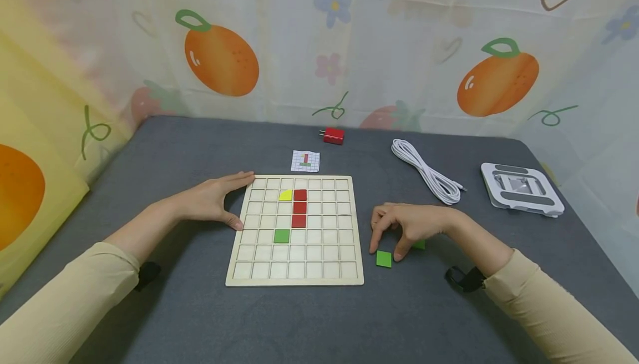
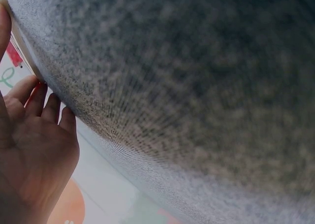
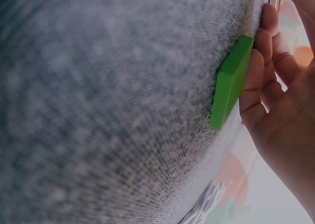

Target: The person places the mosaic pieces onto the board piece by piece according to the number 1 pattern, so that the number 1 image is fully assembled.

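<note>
A pale board (image 1: 294,282) with a grid of square cells lies flat on the table. In its cells sit a yellow tile (image 1: 285,195) with a slanted side, three red tiles (image 1: 299,208) in a column and a green tile (image 1: 282,236). My left hand (image 1: 212,197) rests along the board's left edge, thumb and fingers spread. To the board's right, my right hand (image 1: 409,225) reaches down with thumb and index finger either side of a loose green tile (image 1: 384,259), close to its edges. Another green tile (image 1: 419,244) lies partly hidden beneath that hand.
Behind the board lies a small paper (image 1: 305,161) with a coloured grid pattern, and a red plug adapter (image 1: 333,136) beyond it. A coiled white cable (image 1: 428,172) and a white-and-grey device (image 1: 522,189) lie at the back right. A printed curtain (image 1: 319,47) hangs behind the table.
</note>
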`<control>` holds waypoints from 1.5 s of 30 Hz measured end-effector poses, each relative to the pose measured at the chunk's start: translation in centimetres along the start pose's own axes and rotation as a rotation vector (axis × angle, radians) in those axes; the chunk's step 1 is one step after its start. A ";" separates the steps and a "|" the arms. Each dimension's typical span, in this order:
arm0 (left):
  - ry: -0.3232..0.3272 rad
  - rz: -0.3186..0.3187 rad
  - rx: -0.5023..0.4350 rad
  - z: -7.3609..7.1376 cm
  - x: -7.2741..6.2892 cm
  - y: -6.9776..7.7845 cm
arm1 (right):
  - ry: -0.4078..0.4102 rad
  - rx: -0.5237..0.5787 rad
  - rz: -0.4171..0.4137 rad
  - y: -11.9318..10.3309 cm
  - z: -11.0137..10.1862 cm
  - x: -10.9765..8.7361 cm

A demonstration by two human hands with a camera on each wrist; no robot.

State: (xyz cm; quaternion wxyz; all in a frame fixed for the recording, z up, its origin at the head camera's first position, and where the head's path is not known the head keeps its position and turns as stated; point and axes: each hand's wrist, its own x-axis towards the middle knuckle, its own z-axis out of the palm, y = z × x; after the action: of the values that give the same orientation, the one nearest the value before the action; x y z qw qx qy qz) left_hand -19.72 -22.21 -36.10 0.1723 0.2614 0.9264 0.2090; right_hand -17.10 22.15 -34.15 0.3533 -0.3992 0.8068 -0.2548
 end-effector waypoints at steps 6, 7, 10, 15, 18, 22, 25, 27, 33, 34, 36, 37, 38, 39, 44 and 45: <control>0.004 0.004 0.000 0.0 0.0 0.1 | 0.002 -0.017 -0.003 -0.1 -0.1 0.0; 0.005 0.006 0.003 0.0 0.0 0.2 | 0.002 -0.019 -0.003 -0.1 -0.1 0.0; 0.003 0.005 0.002 -0.1 0.0 0.2 | 0.004 -0.023 0.002 -0.2 0.0 0.1; -0.002 0.001 0.000 -0.1 -0.1 0.3 | 0.009 -0.034 0.021 -0.2 0.1 0.1; -0.001 0.001 -0.002 -0.2 -0.1 0.3 | 0.013 -0.047 0.024 -0.2 0.2 0.2; -0.001 0.001 -0.003 -0.2 -0.2 0.3 | 0.017 -0.040 0.027 -0.1 0.2 0.2; -0.001 0.004 0.002 -0.1 -0.2 0.3 | 0.027 -0.032 0.041 -0.2 0.3 0.2; 0.000 0.006 0.003 -0.1 -0.1 0.3 | 0.046 -0.038 0.061 -0.2 0.3 0.3; 0.000 0.002 0.000 -0.1 -0.1 0.2 | 0.156 -0.062 0.101 -0.6 0.4 0.5; 0.001 0.000 0.000 -0.1 -0.1 0.2 | 0.175 -0.062 0.104 -0.6 0.4 0.5; 0.003 -0.001 0.000 -0.1 -0.2 0.2 | 0.208 -0.059 0.109 -0.7 0.4 0.6; 0.002 -0.003 0.000 -0.1 -0.2 0.2 | 0.223 -0.058 0.109 -0.7 0.3 0.6; 0.003 -0.001 0.000 -0.1 -0.2 0.2 | 0.236 -0.056 0.110 -0.7 0.2 0.6; 0.003 0.000 0.001 -0.1 -0.2 0.2 | 0.246 -0.056 0.111 -0.8 0.2 0.6; 0.001 0.009 0.002 -0.1 -0.1 0.3 | 0.290 -0.069 0.110 -0.9 -0.2 0.8; 0.001 0.010 0.002 -0.1 -0.1 0.3 | 0.299 -0.075 0.107 -1.0 -0.2 0.9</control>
State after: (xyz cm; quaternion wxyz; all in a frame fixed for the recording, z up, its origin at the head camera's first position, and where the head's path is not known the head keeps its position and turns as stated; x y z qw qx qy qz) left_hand -19.58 -22.10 -35.88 0.1707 0.2660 0.9255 0.2089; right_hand -17.21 20.90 -33.68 0.2272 -0.3265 0.8794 -0.2617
